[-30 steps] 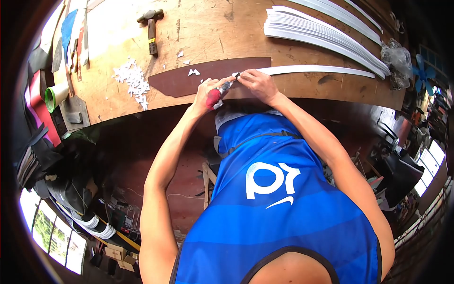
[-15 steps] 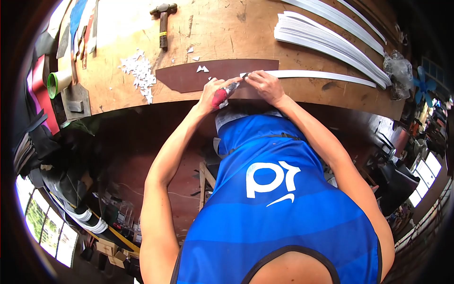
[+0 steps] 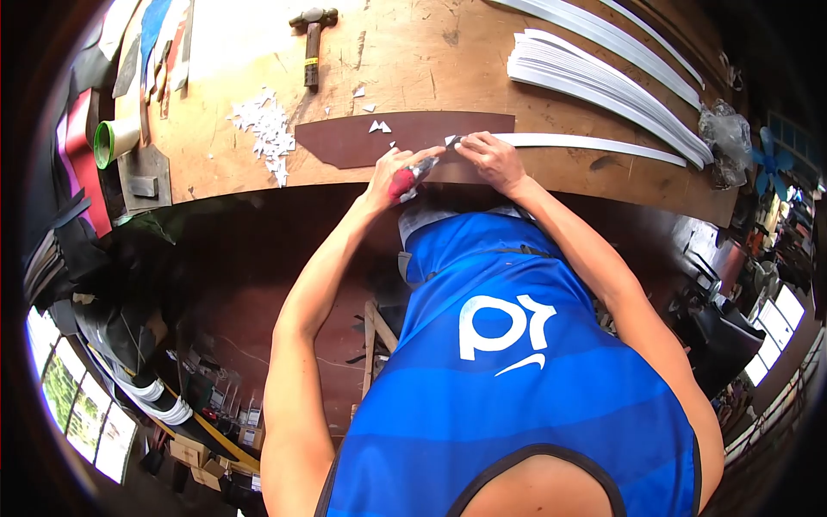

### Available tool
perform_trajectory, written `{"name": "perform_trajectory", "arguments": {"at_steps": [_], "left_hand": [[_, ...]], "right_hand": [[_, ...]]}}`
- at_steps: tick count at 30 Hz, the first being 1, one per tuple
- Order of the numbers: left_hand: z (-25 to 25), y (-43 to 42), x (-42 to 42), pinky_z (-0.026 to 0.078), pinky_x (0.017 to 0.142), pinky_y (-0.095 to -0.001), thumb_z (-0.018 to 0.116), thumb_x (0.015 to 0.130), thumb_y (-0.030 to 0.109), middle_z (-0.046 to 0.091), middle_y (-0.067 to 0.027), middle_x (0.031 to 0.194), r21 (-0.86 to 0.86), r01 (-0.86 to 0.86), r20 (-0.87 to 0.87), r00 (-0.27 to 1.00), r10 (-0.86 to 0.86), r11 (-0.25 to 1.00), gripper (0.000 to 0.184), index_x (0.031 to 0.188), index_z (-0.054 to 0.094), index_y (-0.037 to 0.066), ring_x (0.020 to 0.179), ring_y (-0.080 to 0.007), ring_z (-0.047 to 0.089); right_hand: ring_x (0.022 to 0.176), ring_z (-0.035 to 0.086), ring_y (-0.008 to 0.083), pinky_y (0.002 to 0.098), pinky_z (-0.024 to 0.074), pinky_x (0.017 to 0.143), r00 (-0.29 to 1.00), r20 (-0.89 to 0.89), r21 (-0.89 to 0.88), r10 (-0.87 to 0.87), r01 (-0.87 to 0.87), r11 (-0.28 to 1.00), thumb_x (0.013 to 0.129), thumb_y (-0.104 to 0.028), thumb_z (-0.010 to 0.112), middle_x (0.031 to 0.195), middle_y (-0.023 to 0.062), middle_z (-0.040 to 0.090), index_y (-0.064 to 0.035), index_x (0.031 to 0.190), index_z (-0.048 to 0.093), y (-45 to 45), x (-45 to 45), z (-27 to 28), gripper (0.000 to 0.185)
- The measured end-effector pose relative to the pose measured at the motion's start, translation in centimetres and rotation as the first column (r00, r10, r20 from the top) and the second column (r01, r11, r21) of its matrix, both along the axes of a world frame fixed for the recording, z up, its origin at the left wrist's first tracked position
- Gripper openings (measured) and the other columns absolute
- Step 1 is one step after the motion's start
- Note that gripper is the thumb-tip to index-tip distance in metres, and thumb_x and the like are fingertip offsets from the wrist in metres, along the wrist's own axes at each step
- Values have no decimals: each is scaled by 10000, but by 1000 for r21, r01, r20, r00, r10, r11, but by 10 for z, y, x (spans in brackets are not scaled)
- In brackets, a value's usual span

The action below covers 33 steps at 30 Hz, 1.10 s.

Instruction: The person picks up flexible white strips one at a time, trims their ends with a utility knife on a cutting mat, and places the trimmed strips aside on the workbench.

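My left hand point(image 3: 392, 175) is closed around a small tool with a red part point(image 3: 401, 182) and a grey part; its kind is hard to make out. My right hand point(image 3: 493, 162) pinches a long white strip point(image 3: 594, 146) close to its left end, where a small white tip shows between the two hands. Both hands are over the near edge of a dark brown board point(image 3: 345, 142). A few small white triangular scraps point(image 3: 380, 127) lie on the board.
A heap of white scraps point(image 3: 263, 129) lies left of the board, with a hammer point(image 3: 312, 52) behind it. Stacked white strips point(image 3: 594, 86) and a clear plastic bag point(image 3: 726, 142) are at the right. A green-rimmed roll point(image 3: 116, 140) stands at the table's left edge.
The view has shifted slightly, so the table things appear further right. Another small white scrap now shows beside my left hand. Both hands keep their grip.
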<state>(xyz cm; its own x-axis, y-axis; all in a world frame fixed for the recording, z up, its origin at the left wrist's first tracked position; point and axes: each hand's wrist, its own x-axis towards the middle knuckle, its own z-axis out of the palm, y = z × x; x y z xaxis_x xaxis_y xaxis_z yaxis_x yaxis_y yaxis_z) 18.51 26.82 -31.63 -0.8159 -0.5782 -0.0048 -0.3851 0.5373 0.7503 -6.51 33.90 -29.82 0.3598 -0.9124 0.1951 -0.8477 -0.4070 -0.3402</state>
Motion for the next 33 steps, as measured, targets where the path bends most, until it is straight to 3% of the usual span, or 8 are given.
{"name": "perform_trajectory", "arguments": {"at_steps": [6,14,16,20,23,25,26,33], "left_hand": [[1,-1,5,489,694,-368,675,865,121,702,-94,845,123,-58,-184,980,80,991,449,1306,616,189,771,-259,676],[7,0,-3,512,668,-390,668,870,103,662,-97,752,184,-131,-132,979,157,974,420,1280,632,189,684,-281,644],[6,1,-9,495,646,-307,620,963,144,664,-87,797,197,-150,-136,974,179,969,267,1224,674,133,645,-193,598],[5,1,-11,501,652,-304,624,960,154,666,-103,806,177,-115,-124,983,138,977,275,1230,671,132,660,-185,610],[1,1,-10,517,633,-382,672,863,126,696,-118,815,198,-118,-144,978,148,973,400,1258,644,181,706,-284,673],[11,-4,-6,493,626,-323,608,970,162,672,-121,797,-9,-224,-276,937,212,975,276,1236,667,126,628,-204,608],[22,-3,-2,501,650,-337,592,983,166,673,-131,803,192,-312,-136,930,340,930,265,1233,666,118,643,-233,631],[22,35,-13,518,727,-334,606,977,137,699,-143,885,142,-510,-81,848,523,849,246,1201,671,61,798,-255,681]], "right_hand": [[956,626,168,281,565,752,998,-63,-19,15,-16,1000,799,-144,608,1007,-12,645,-125,1022,670,0,0,2,232],[963,622,166,281,567,748,996,-87,-12,26,-27,1000,802,-143,607,1011,-15,644,-129,1022,667,-1,-1,1,229],[968,620,168,283,567,748,997,-76,-11,29,-30,999,803,-145,606,1007,-13,639,-130,1017,663,-1,-1,1,222],[967,618,169,285,567,749,997,-67,-17,23,-24,1000,803,-145,605,1005,-12,634,-128,1011,658,-1,0,3,216],[962,616,169,290,567,744,998,-57,-28,19,-20,999,800,-148,605,1000,-10,628,-128,1006,655,-2,0,4,213],[958,614,166,291,565,728,997,-67,-29,30,-32,999,795,-145,607,988,-10,624,-128,1002,653,-2,-1,4,213],[958,614,166,291,565,728,997,-66,-28,29,-31,999,795,-145,607,988,-10,624,-128,1002,653,-2,0,4,213],[965,596,200,322,533,842,986,-95,39,138,-135,990,780,-140,601,1141,25,612,-103,1048,664,-9,-10,5,278]]}}
